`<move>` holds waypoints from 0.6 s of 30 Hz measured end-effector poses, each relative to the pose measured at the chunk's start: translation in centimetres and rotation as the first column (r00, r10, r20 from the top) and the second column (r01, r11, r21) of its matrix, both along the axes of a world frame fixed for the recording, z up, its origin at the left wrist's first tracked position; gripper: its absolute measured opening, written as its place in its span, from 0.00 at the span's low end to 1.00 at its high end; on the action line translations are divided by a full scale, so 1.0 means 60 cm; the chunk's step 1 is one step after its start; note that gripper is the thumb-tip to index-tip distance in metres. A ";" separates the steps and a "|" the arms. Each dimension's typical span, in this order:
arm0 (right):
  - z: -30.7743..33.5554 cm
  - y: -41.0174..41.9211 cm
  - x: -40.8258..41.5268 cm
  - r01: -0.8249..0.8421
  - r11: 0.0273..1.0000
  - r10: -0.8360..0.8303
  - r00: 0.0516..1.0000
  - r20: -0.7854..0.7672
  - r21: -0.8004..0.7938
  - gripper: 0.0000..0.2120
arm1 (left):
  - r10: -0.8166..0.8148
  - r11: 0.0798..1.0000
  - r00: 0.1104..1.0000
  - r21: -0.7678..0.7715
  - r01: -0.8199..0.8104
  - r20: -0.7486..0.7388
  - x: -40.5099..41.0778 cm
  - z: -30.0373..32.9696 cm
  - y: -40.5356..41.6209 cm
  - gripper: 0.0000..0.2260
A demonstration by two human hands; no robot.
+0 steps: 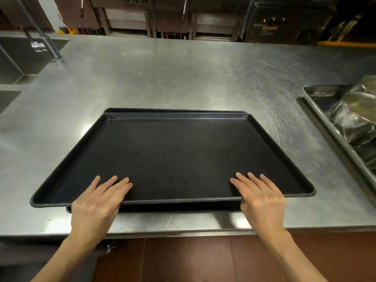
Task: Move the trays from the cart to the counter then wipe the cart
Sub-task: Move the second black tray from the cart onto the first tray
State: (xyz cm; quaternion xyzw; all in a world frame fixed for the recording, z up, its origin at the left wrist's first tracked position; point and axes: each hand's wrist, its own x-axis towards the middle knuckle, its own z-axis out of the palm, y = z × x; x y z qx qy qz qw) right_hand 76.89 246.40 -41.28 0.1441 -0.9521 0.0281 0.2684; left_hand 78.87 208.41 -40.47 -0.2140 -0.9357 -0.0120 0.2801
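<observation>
A large black tray [173, 151] lies on the steel counter [183, 74], stacked slightly askew on a second black tray whose edge [175, 110] shows at the back and along the front. My left hand [97, 204] rests over the top tray's near rim, straight fingers on its floor at the left. My right hand [261, 198] lies the same way over the near rim at the right. The thumbs are hidden under the rim. The cart is out of view.
A metal tray [317, 119] holding shiny steel bowls [356, 117] stands at the counter's right edge. A sink basin [22, 58] with a faucet is set in at the far left. Shelves and boxes line the back.
</observation>
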 end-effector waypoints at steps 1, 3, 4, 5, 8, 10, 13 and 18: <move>-0.002 -0.002 -0.001 0.002 1.000 -0.002 1.000 -0.007 -0.001 0.27 | 0.002 1.000 1.000 0.000 -0.002 -0.006 -0.001 -0.002 -0.002 0.13; -0.007 -0.005 -0.005 0.002 1.000 -0.002 1.000 -0.022 -0.009 0.26 | -0.002 1.000 1.000 -0.005 0.002 -0.008 -0.003 -0.004 -0.007 0.14; -0.009 -0.006 -0.006 0.002 1.000 -0.002 1.000 -0.029 -0.015 0.26 | -0.007 1.000 1.000 -0.006 0.007 -0.002 -0.004 -0.003 -0.009 0.14; -0.011 -0.007 -0.008 0.000 1.000 -0.001 0.999 -0.038 -0.019 0.26 | -0.011 1.000 1.000 -0.008 0.011 0.003 -0.006 -0.001 -0.011 0.14; -0.016 -0.014 -0.012 0.004 1.000 -0.005 0.998 -0.058 -0.026 0.25 | -0.003 1.000 1.000 -0.028 0.003 0.019 -0.015 0.001 -0.019 0.16; -0.019 -0.019 -0.017 0.007 0.999 -0.010 0.998 -0.069 -0.034 0.25 | 0.004 1.000 1.000 -0.023 -0.004 0.030 -0.024 -0.002 -0.024 0.16; -0.025 -0.019 -0.024 0.011 1.000 -0.013 0.997 -0.077 -0.026 0.25 | 0.001 1.000 0.999 -0.016 -0.001 0.040 -0.035 -0.008 -0.022 0.15; -0.032 -0.016 -0.026 0.018 1.000 -0.019 0.997 -0.081 -0.015 0.25 | 0.015 1.000 0.998 -0.007 -0.014 0.060 -0.034 -0.022 -0.016 0.15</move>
